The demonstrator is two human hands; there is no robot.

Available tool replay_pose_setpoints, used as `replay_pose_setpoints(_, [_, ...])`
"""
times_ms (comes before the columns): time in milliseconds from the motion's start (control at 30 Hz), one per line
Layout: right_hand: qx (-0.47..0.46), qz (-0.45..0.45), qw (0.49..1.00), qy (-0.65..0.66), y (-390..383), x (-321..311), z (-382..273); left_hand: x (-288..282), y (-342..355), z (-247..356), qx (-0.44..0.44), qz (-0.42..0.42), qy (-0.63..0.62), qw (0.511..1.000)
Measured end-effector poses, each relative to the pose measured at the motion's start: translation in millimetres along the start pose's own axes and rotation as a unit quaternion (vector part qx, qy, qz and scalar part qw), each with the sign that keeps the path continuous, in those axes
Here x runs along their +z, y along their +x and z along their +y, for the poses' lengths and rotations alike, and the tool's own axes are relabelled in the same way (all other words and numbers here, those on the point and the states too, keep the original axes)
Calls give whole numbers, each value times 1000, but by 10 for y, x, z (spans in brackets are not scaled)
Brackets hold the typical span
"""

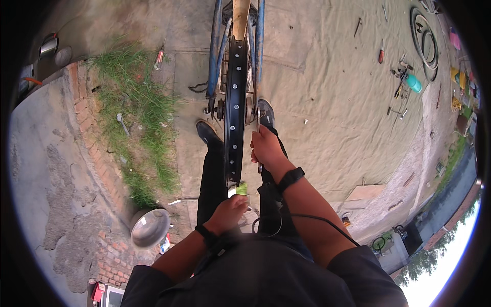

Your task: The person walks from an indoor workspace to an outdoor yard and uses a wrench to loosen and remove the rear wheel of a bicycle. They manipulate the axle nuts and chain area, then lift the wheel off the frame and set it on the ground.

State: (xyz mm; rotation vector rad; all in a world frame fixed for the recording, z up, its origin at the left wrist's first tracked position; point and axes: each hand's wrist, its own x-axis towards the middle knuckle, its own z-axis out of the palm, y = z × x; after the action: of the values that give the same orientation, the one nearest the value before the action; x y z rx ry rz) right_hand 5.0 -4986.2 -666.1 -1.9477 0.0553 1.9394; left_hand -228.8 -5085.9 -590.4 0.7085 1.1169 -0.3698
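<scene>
Nearest to the camera is the dark shirt (266, 273) of the person, with both forearms reaching forward from it. Between the legs stands a bicycle wheel (236, 97), which is the thing being worked on. Its bare black rim shows a row of small metal spoke ends, and the blue frame bars (214, 66) pass on both sides of it.

Fingers of the right hand (268, 147) are closed around a metal wrench (259, 123). The upper end of this wrench is beside the right end of the axle; I cannot tell if it sits on the nut. The left hand (229, 211) is at the near end of the wheel, with bent fingers, just beside a yellow-green piece (241, 189). Whether these fingers grasp it, I cannot tell.

One dark shoe (208, 132) is on each side of the wheel. To the left are grass (146, 112) and a metal basin (150, 228). Far to the right, on the ground, lie a red-handled screwdriver (381, 56), a teal bottle (413, 83) among tools, and a looped tyre (412, 23).
</scene>
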Motion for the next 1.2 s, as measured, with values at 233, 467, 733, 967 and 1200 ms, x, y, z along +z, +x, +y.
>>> replay_pose_setpoints(233, [-46,3,998,31,-29,13,213,-132,-68,166,6,63,24,998])
replay_pose_setpoints(467, [-15,-112,992,63,-159,-242,335,-164,-85,599,133,271,45,952])
replay_pose_setpoints(733, [-34,-135,990,27,-29,-287,415,-257,-115,898,183,283,167,926])
replay_pose_setpoints(967, [-99,-73,986,-109,497,-322,678,-281,-161,1147,195,280,199,919])
replay_pose_setpoints(1200, [-215,80,930,-287,745,-331,806,-285,-156,1169,217,283,195,914])
